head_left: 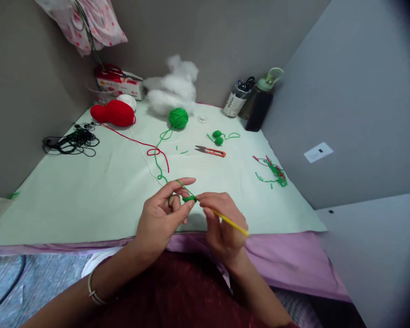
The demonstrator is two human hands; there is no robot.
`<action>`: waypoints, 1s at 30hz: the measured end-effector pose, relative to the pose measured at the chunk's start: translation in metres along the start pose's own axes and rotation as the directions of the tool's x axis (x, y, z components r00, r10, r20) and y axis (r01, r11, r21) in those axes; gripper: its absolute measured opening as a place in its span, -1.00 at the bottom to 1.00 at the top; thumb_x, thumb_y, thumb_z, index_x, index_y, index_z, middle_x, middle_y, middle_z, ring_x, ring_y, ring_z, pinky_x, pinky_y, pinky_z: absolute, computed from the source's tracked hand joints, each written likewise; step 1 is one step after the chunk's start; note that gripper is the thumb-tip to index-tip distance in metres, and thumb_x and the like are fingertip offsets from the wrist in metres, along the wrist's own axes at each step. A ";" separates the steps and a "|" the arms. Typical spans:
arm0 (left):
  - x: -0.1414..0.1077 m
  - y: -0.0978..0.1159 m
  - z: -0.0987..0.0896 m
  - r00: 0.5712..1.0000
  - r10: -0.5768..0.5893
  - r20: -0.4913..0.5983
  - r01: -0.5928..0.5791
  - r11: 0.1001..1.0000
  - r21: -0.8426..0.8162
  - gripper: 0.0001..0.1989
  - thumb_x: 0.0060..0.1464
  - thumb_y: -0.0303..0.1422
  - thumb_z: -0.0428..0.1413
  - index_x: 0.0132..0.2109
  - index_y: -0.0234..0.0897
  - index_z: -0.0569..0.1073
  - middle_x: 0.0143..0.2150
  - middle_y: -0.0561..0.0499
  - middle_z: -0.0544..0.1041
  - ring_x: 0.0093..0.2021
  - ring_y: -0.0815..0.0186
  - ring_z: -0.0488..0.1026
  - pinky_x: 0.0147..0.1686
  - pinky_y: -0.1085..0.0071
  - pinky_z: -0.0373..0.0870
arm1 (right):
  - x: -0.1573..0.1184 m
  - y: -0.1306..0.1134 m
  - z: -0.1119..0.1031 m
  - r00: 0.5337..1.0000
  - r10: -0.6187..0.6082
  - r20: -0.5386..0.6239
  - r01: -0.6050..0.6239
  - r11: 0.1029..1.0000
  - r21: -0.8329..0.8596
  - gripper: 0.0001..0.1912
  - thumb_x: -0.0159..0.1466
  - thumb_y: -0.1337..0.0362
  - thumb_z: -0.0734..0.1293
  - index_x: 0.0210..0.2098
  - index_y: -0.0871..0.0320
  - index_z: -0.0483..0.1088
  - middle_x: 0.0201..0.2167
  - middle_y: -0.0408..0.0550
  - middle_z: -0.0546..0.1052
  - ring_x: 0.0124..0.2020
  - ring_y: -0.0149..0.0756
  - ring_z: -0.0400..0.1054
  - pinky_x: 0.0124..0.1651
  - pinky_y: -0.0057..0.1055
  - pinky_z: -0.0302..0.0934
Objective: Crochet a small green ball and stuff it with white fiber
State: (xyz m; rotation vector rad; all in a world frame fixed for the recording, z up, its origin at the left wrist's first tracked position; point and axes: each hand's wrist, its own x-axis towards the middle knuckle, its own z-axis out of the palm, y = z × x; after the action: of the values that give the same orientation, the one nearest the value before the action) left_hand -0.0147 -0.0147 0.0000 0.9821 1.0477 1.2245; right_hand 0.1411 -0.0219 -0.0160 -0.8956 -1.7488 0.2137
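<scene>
Over the table [99, 205], pinches a small green yarn piece [189, 199] in the half-open left hand [162, 216]; grips a slim yellow hook [231, 223] in the curled right hand [225, 237]. Has farther back a cup [235, 104] of dark implements [248, 84], fluffy white stuffing [172, 89] and a red-and-white box [121, 85] with lettering too small to read.
</scene>
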 end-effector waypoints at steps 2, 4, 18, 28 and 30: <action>0.001 0.000 0.002 0.998 -0.048 0.034 0.052 0.993 -0.111 -0.53 0.07 -0.37 0.39 0.15 -0.15 0.60 -0.31 0.15 0.45 -0.55 0.55 0.30 -0.49 0.56 0.36 | -0.005 0.003 0.004 0.995 -0.098 -0.002 0.097 0.983 -0.157 -0.65 0.40 0.42 0.34 0.11 -0.02 0.52 -0.14 0.00 0.64 -0.14 -0.20 0.56 -0.17 -0.27 0.49; 0.003 0.002 0.001 0.978 -0.153 0.143 0.185 0.950 -0.252 -0.52 0.09 -0.35 0.39 0.17 -0.19 0.58 -0.42 0.19 0.38 -0.60 0.58 0.17 -0.58 0.61 0.28 | -0.007 0.004 0.006 0.994 -0.111 -0.015 0.106 0.976 -0.190 -0.64 0.39 0.42 0.37 0.11 -0.07 0.54 -0.10 0.01 0.63 -0.12 -0.19 0.56 -0.17 -0.25 0.49; 0.005 0.003 0.005 0.982 -0.125 0.145 0.164 0.940 -0.299 -0.62 0.06 -0.37 0.40 0.06 -0.18 0.66 -0.26 0.09 0.49 -0.58 0.61 0.13 -0.58 0.61 0.30 | 0.004 0.002 0.008 0.964 0.259 -0.068 -0.239 0.947 0.216 -0.78 0.44 0.37 0.32 -0.08 -0.01 0.59 -0.25 -0.07 0.62 -0.26 -0.27 0.51 -0.22 -0.27 0.44; 0.013 0.007 -0.002 0.936 -0.246 0.250 0.337 0.828 -0.448 -0.74 0.09 -0.42 0.37 -0.04 -0.28 0.70 -0.46 0.21 0.24 -0.61 0.64 -0.13 -0.63 0.69 0.13 | 0.010 0.003 0.002 0.897 0.431 -0.100 -0.349 0.828 0.438 -0.80 0.46 0.30 0.30 -0.19 0.06 0.59 -0.34 -0.09 0.56 -0.39 -0.35 0.43 -0.33 -0.33 0.37; 0.011 0.006 -0.001 0.949 -0.195 0.247 0.283 0.872 -0.399 -0.76 0.10 -0.42 0.36 -0.05 -0.23 0.69 -0.40 0.17 0.36 -0.62 0.64 -0.06 -0.61 0.66 0.20 | 0.012 0.003 0.003 0.877 0.480 -0.030 -0.398 0.759 0.515 -0.81 0.45 0.24 0.32 -0.22 0.07 0.59 -0.33 -0.09 0.57 -0.40 -0.36 0.41 -0.32 -0.34 0.36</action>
State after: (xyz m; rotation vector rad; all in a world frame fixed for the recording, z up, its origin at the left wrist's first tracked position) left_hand -0.0169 -0.0030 0.0046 0.5929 0.6740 1.0627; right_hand 0.1389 -0.0110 -0.0099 -0.8960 -1.2143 0.8452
